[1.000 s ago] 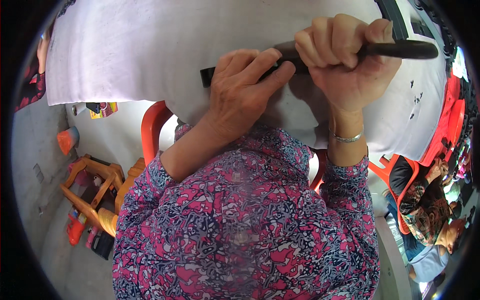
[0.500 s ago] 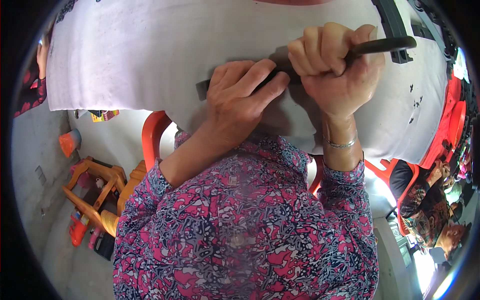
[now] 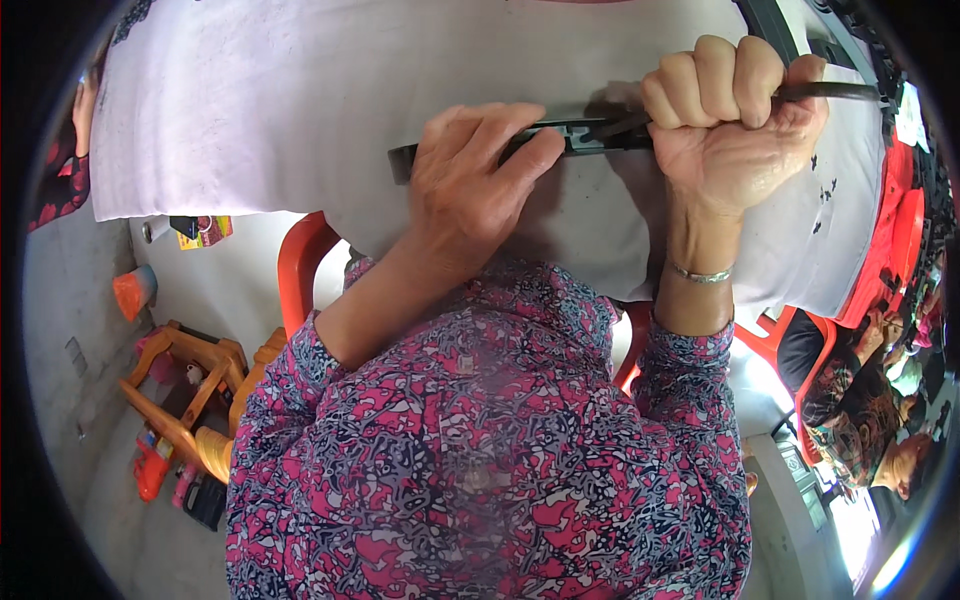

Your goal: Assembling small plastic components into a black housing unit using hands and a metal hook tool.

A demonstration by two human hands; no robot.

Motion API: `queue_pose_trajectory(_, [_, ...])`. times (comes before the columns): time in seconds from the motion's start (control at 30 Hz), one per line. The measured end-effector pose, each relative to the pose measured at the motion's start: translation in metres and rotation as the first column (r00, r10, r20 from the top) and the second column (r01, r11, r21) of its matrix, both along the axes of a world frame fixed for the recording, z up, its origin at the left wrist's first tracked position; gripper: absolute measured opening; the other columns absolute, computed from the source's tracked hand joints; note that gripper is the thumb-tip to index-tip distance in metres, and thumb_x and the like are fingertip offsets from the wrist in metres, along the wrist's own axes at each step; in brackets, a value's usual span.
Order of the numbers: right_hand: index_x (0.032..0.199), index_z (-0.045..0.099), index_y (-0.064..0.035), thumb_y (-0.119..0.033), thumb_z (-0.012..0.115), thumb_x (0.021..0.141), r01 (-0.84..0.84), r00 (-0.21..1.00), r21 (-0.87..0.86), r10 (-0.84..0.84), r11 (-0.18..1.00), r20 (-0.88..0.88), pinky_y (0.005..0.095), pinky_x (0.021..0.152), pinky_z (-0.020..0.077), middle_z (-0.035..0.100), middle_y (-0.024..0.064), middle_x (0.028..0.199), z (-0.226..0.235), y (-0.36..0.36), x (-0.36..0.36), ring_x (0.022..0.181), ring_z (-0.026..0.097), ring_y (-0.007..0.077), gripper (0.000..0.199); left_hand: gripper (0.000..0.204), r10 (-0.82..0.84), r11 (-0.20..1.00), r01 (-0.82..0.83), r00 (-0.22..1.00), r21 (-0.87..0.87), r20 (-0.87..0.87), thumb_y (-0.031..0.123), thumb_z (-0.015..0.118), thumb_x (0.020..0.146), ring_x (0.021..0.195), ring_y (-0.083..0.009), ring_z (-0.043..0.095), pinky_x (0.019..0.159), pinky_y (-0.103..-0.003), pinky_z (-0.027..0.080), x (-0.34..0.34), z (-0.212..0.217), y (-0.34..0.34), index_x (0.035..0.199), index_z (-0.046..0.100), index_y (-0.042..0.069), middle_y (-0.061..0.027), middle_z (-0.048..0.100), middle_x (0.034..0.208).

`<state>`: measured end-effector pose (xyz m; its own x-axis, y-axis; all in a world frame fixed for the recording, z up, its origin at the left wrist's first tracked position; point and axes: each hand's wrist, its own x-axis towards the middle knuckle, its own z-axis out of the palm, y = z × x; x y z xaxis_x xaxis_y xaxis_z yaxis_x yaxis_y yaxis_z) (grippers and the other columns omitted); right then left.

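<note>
A long, flat black bar-shaped tool (image 3: 570, 135) lies across the white cloth-covered table (image 3: 300, 110). My left hand (image 3: 475, 180) presses flat on the bar's left part, fingers spread over it; the bar's left tip sticks out beyond them. My right hand (image 3: 730, 115) is a fist closed around the tool's thin black handle end, which runs off to the right. A thin metal bracelet (image 3: 700, 273) sits on my right wrist. My pink patterned sleeves fill the lower view.
An orange-red plastic chair (image 3: 300, 265) stands under the table's near edge on the left. A small wooden child's chair (image 3: 185, 385) and toys sit on the grey floor at lower left. Another person in dark patterned clothes (image 3: 860, 420) sits at right beside red chairs.
Both hands and the tool have shifted slightly up and left in the view. My grip on the handle and my left palm on the bar are unchanged.
</note>
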<state>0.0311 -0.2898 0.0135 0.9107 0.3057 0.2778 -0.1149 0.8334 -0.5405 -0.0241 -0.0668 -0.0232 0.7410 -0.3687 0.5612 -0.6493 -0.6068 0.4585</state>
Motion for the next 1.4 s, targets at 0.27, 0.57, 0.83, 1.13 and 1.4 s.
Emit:
queue_pose_trajectory(0.27, [0.074, 0.038, -0.0134, -0.050, 0.051, 0.104, 0.105, 0.986, -0.186, -0.126, 0.977, -0.109, 0.0265, 0.053, 0.0219, 0.030, -0.0038, 0.069, 0.044, -0.017, -0.005, 0.060, 0.024, 0.0098, 0.049, 0.030, -0.021, 0.999, 0.020, 1.000, -0.049, -0.001, 0.000, 0.078, 0.073, 0.104, -0.0310, 0.065, 0.096, -0.046, 0.050, 0.001, -0.002, 0.002, 0.102, 0.073, 0.010, -0.0091, 0.067, 0.116])
queue_pose_trajectory(0.57, [0.071, 0.054, -0.0065, -0.049, 0.056, 0.104, 0.155, 0.846, -0.959, -0.469, -0.238, 0.253, 0.0273, 0.051, 0.0289, 0.045, -0.0026, 0.061, 0.021, -0.029, -0.021, 0.061, 0.039, 0.0073, 0.054, 0.044, -0.062, 0.997, 0.060, 0.997, -0.046, -0.034, 0.002, 0.077, 0.078, 0.118, -0.0335, 0.059, 0.109, -0.060, 0.043, -0.004, 0.007, 0.006, 0.120, 0.067, 0.011, -0.0117, 0.059, 0.130])
queue_pose_trajectory(0.83, [0.102, 0.069, 0.0003, -0.031, 0.069, 0.097, 0.571, 0.608, -0.433, 0.004, -0.698, 0.794, 0.0452, 0.073, 0.0515, 0.070, 0.0162, 0.092, 0.007, -0.035, -0.031, 0.075, 0.064, 0.0408, 0.032, 0.045, -0.055, 0.994, 0.072, 0.977, 0.079, -0.204, 0.011, 0.083, 0.074, 0.101, -0.0331, 0.060, 0.092, -0.046, 0.046, 0.012, 0.043, 0.034, 0.116, 0.067, 0.009, -0.0082, 0.064, 0.108])
queue_pose_trajectory(1.13, [0.112, 0.063, -0.0032, -0.001, 0.079, 0.082, 0.262, 0.892, -0.951, -0.335, -0.165, 0.304, 0.0225, 0.053, 0.0435, 0.072, 0.0023, 0.103, 0.028, 0.059, -0.084, 0.060, 0.051, 0.0020, 0.034, 0.035, -0.081, 0.996, 0.089, 0.957, 0.015, -0.277, 0.011, 0.083, 0.074, 0.090, -0.0285, 0.060, 0.081, -0.041, 0.047, 0.015, 0.028, 0.046, 0.107, 0.071, 0.010, -0.0062, 0.060, 0.092])
queue_pose_trajectory(1.4, [0.122, 0.053, -0.0032, 0.000, 0.085, 0.073, 0.144, 0.895, -0.977, -0.441, 0.157, 0.061, 0.0217, 0.056, 0.0464, 0.062, 0.0087, 0.109, 0.031, 0.072, -0.085, 0.064, 0.052, 0.0029, 0.059, 0.037, -0.132, 0.991, 0.121, 0.949, -0.058, -0.287, 0.012, 0.083, 0.072, 0.089, -0.0277, 0.058, 0.078, -0.040, 0.047, 0.018, 0.020, 0.048, 0.107, 0.071, 0.009, -0.0065, 0.057, 0.091])
